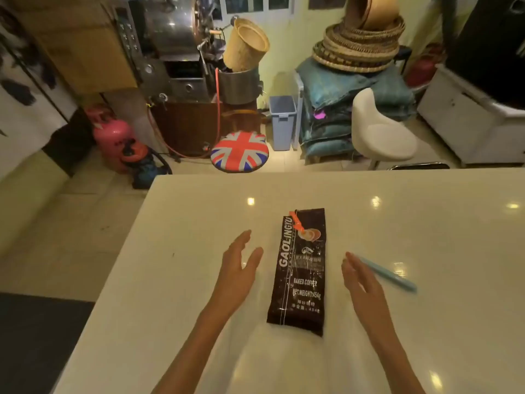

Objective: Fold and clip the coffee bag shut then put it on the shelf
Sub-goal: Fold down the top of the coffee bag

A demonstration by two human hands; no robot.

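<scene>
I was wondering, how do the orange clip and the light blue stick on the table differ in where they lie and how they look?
The orange clip lies on the far end of the coffee bag; the blue stick lies on the bare table, right of the bag and partly behind the right hand. The clip looks short, the stick longer and slimmer. Whether the clip grips the bag is unclear. Neither is held: both hands, including the left hand, are open.

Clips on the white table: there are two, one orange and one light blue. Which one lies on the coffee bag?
The small orange plastic clip: it lies on the far end of the dark coffee bag. The long light blue clip lies on the white table, beside the right hand.
</scene>
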